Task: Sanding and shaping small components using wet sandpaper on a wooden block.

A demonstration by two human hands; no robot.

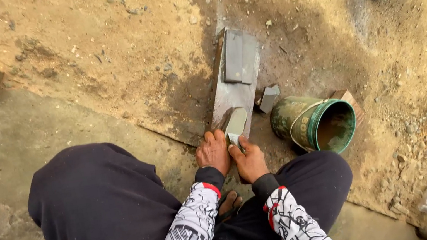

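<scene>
**Fingers low on the blade, strokes flat along the wet board**

Fingers [215, 136] of your left hand [213, 153] are curled down over the near end of the long wet board [227, 98], pressing on it just beside the blade. Your right hand [249, 160] is closed around the handle end of the broad grey blade [236, 123], which lies flat on the board at the centre of the frame, tip pointing toward the top.

Keep the blade's face at one steady angle; rocking would likely round the edge rather than sharpen it. Let the left fingers give the pressure and the right hand steer. Keep fingertips behind the edge, since the surface looks wet and slippery.

A dark rectangular stone [239, 55] sits on the far end of the board, well apart from the blade, toward the upper centre. A small grey block [269, 98] lies just right of the board, and the green bucket [313, 125] lies tipped on its side at centre right, its mouth facing you, near enough for your right elbow to knock it. Your knees bracket the board on the ground [104, 68]; stay squared so the strokes run straight along it.
</scene>
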